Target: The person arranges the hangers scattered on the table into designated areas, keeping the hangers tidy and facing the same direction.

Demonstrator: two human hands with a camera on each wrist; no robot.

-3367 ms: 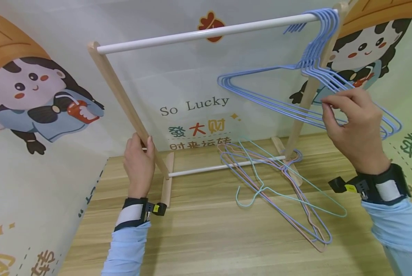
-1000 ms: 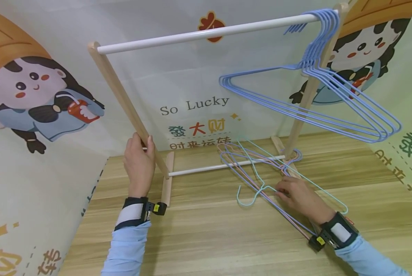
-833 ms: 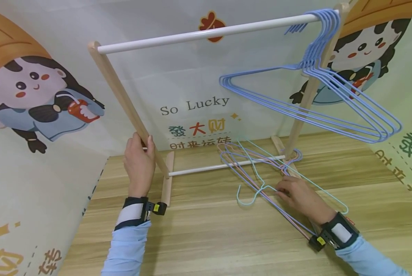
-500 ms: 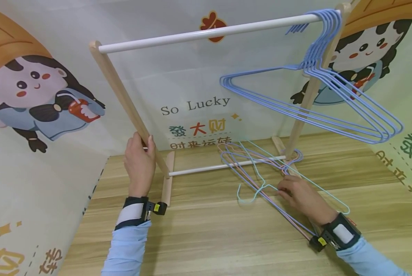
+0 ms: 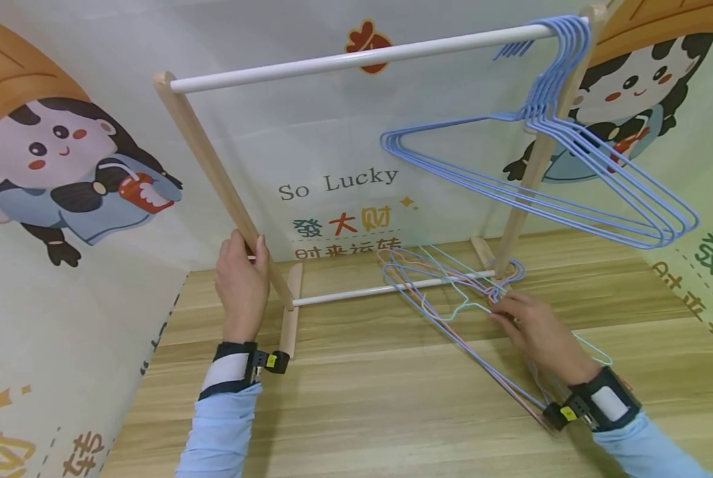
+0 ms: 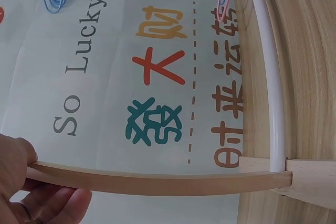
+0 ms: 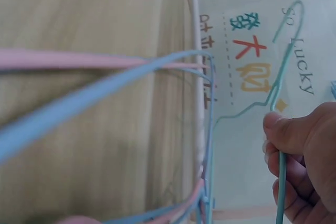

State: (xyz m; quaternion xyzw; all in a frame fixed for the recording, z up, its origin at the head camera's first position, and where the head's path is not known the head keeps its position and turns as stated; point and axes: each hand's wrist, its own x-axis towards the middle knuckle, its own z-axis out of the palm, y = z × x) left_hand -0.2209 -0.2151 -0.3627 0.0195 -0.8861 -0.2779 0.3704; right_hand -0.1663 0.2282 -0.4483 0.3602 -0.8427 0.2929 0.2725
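Observation:
In the head view my left hand (image 5: 243, 285) grips the left wooden post (image 5: 204, 149) of a clothes rack, thumb on one side and fingers on the other. The left wrist view shows the fingers curled beneath that post. My right hand (image 5: 544, 338) pinches a mint-green wire hanger (image 7: 282, 182) by its shoulder, with the hook pointing away from the hand. Blue and pink hangers (image 5: 482, 362) lie overlapped on the table under it. Several blue hangers (image 5: 536, 106) hang bunched at the right end of the white top rail (image 5: 332, 62).
The rack's lower white bar (image 5: 356, 292) runs behind and under the loose hangers. Its wooden feet (image 5: 292, 332) stand on the wood-grain table (image 5: 362, 411). A printed backdrop (image 5: 309, 146) closes off the back and sides.
My right hand came down from the hanging blue hangers to the mint-green hanger. Over the last half second it has lifted that hanger slightly, its hook shifting up. My left hand stays put.

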